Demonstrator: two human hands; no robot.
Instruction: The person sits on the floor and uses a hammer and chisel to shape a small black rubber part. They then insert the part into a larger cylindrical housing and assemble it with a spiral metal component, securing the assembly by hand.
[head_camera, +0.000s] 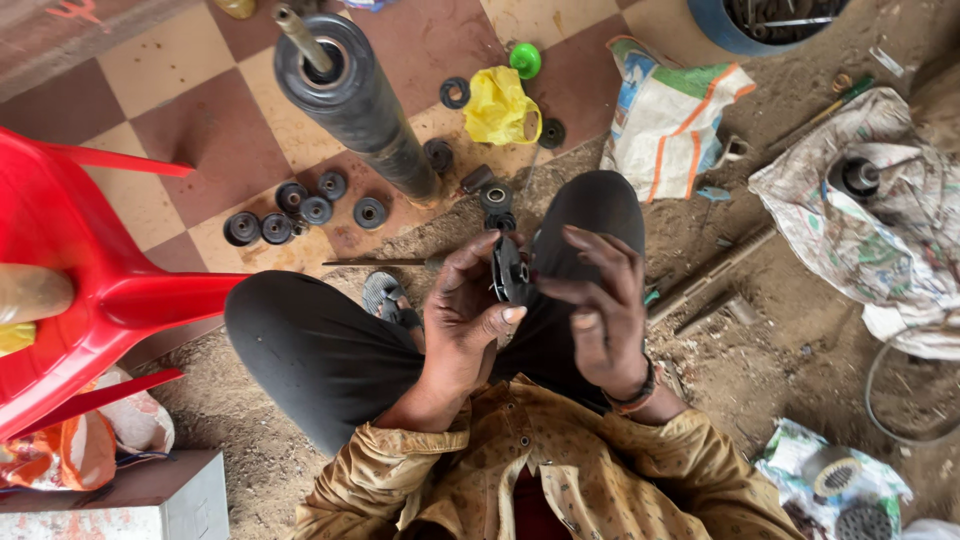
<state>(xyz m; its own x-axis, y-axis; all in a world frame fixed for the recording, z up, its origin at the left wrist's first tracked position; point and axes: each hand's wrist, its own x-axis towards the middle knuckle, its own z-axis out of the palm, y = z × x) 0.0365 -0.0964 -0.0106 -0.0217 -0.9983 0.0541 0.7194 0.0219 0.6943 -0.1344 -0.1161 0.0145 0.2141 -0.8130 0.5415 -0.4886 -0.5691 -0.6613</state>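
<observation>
Seated person, both hands at lap level. Left hand (460, 310) curls closed around a small black disc-shaped part (510, 270), thumb pressing its edge; right hand (600, 300) pinches the same disc from the other side, upper fingers loosely spread. The disc sits between both hands, above the knees. Six similar black round parts (300, 212) lie grouped on the tiled floor (160, 70), untouched, beside an upright black cylinder (355, 100). A few more lie near a yellow bag (497, 105). Work looks early: one part in hand, the rest waiting.
</observation>
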